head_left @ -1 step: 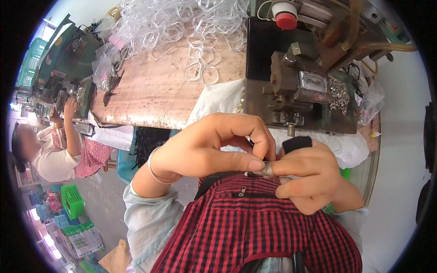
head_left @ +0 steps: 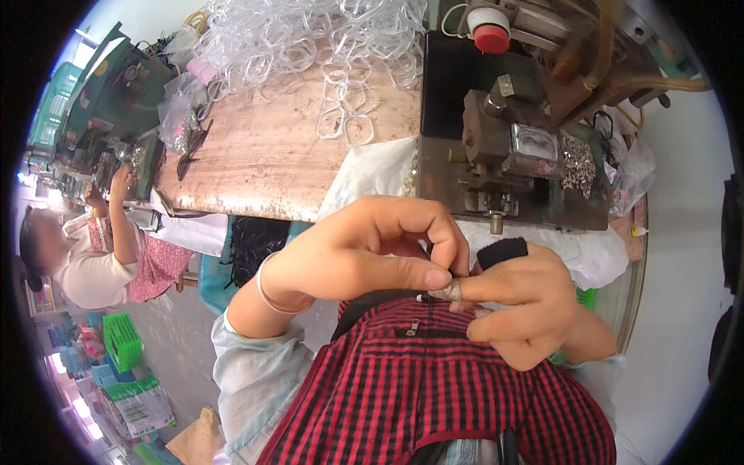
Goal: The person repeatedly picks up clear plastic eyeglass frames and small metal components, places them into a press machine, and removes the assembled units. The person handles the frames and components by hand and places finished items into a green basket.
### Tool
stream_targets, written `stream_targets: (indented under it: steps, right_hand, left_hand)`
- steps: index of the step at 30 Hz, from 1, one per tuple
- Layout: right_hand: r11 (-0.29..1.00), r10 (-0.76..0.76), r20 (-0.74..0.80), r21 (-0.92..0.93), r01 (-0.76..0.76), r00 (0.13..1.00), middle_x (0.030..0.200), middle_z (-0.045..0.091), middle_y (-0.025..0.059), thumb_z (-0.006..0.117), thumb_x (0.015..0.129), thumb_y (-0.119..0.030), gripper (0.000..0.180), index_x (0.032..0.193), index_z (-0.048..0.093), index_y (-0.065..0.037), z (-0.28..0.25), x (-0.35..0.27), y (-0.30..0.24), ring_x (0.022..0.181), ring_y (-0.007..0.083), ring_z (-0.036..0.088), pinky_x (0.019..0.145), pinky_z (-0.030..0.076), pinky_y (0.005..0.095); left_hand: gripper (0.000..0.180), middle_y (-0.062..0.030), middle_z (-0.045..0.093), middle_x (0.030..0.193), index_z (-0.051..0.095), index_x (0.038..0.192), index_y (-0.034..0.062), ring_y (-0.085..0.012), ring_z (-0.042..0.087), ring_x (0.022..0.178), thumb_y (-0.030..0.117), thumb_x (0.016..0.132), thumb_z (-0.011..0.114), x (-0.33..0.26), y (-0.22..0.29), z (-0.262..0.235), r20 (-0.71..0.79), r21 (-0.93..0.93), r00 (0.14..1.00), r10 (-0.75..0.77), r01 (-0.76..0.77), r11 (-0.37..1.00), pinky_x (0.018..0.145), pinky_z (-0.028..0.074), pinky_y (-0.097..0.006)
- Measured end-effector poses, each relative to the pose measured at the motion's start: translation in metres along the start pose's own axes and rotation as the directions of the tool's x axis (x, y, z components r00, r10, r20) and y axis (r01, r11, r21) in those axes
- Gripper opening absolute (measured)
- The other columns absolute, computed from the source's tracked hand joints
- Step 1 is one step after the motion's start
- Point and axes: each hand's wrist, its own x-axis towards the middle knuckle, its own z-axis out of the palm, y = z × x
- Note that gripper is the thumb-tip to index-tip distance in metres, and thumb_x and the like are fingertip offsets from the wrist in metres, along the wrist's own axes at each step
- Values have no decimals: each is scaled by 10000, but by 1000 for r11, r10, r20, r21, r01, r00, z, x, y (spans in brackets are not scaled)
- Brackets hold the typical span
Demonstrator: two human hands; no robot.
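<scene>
My left hand (head_left: 368,252), with a pale band at its wrist, is closed, its thumb and forefinger pinched at the tip of my right forefinger. A greyish, tape-like wrap (head_left: 449,292) covers that fingertip, against my left thumb. My right hand (head_left: 531,302) has its forefinger pointing left and the other fingers curled in. A black band (head_left: 502,252) sits around a digit of that hand. Whether anything small lies inside the right fingers is hidden. Both hands are in front of my red and black checked apron (head_left: 387,380), just short of the bench.
Beyond my right hand stands a metal bench machine (head_left: 496,147) with a heap of small metal parts (head_left: 577,163). Clear plastic rings (head_left: 310,39) pile up on the wooden table (head_left: 256,147). A seated co-worker (head_left: 93,256) works at the left, behind a green basket (head_left: 122,341).
The hands keep almost the same pose. The wrap on my right forefinger shows a little more plainly, and the right hand has shifted slightly left.
</scene>
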Motion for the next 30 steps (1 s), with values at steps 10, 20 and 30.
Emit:
stream_targets:
  steps: [10, 20, 30]
  right_hand:
    - [856, -219, 62, -467, 222, 974, 1034, 724, 65, 656, 599, -249, 153, 719, 656, -155, 31, 5, 12, 687, 124, 663, 473, 396, 259]
    - [982, 185, 0, 27, -185, 983, 985, 727, 155, 631, 650, 14, 184, 774, 703, -102, 43, 23, 22, 660, 235, 711, 529, 498, 298]
    - [997, -36, 56, 66, 32, 998, 937, 734, 135, 633, 645, -6, 186, 760, 713, -129, 85, 82, 14, 656, 210, 708, 526, 502, 297]
  left_hand:
    - [86, -50, 623, 943, 565, 926, 38, -132, 618, 814, 73, 961, 635, -13, -22, -6, -196, -201, 972, -132, 92, 975, 705, 530, -281]
    - [432, -118, 615, 1137, 672, 1078, 64, -312, 573, 1010, 417, 832, 710, -37, -47, -8, 104, 978, 565, 819, 93, -188, 850, 463, -418]
    - [440, -81, 477, 633, 495, 746, 57, -227, 479, 570, 361, 1061, 448, -83, -65, -25, -386, 466, 797, 463, -265, 844, 556, 389, -342]
